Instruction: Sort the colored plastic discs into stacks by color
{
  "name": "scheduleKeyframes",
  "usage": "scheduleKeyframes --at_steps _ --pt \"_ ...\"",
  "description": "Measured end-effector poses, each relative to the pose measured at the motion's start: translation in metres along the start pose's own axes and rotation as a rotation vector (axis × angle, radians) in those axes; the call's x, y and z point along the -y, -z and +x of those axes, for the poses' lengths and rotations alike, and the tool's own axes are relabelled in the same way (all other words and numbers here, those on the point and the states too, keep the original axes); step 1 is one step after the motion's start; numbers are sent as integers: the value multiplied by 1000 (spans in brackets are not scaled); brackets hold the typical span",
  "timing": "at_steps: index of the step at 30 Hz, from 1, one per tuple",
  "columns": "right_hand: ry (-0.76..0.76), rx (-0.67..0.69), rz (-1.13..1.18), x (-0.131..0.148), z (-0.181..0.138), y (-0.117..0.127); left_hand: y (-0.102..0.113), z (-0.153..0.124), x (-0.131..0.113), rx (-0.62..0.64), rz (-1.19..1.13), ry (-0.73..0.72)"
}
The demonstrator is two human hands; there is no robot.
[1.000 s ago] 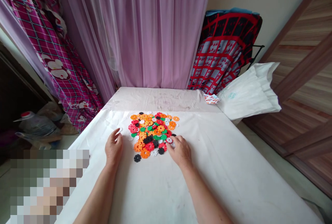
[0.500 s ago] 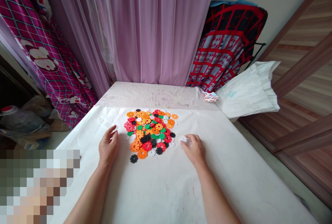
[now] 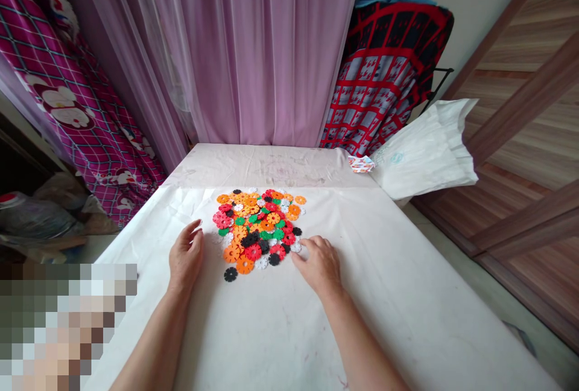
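Observation:
A heap of flat notched plastic snowflake discs (image 3: 253,222) in orange, red, green, black and white lies on the white-covered table (image 3: 266,336). Just left of the heap is my left hand (image 3: 186,252), thumb and fingers curled together; a small white edge, apparently a white snowflake disc (image 3: 199,222), shows at the fingertips, mostly hidden. At the heap's right edge my right hand (image 3: 319,261) has thumb and forefinger around a white snowflake disc (image 3: 296,246). A single black disc (image 3: 230,274) lies at the near edge of the heap.
A small patterned paper box (image 3: 360,164) stands at the table's far right corner, beside a white bag (image 3: 425,149). Purple curtains (image 3: 262,47) hang behind the table. A large plastic bottle (image 3: 27,222) is on the left, below table height.
My right hand, pinching a white snowflake disc, has moved left to the heap's right edge. My left hand stays beside the heap. The whole view has shifted slightly.

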State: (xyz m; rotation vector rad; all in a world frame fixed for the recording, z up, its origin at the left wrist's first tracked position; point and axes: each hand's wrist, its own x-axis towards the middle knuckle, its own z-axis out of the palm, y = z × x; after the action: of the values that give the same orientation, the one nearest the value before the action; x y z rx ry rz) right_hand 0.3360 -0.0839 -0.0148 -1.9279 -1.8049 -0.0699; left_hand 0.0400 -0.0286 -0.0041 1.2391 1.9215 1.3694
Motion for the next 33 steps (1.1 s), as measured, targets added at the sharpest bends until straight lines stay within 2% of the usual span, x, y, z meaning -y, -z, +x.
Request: scheduleKeyframes --at_steps 4,7,10,13,16,23,33 --pt "-4 34 9 7 -1 -5 0 1 0 -1 15 -3" --pt "-11 30 17 1 0 -5 0 0 0 -10 18 -15" --pt "-35 -14 23 -21 3 3 0 0 0 -11 17 -21" --pt "-130 -76 39 -49 7 12 0 0 -1 -8 31 -12" --pt "-169 -76 78 -64 9 12 0 0 -2 -11 45 -11" --pt "-109 -68 39 -54 8 1 -1 0 -1 -15 38 -38" --pt "-74 -35 -63 -50 9 4 -1 -2 -7 -4 44 2"
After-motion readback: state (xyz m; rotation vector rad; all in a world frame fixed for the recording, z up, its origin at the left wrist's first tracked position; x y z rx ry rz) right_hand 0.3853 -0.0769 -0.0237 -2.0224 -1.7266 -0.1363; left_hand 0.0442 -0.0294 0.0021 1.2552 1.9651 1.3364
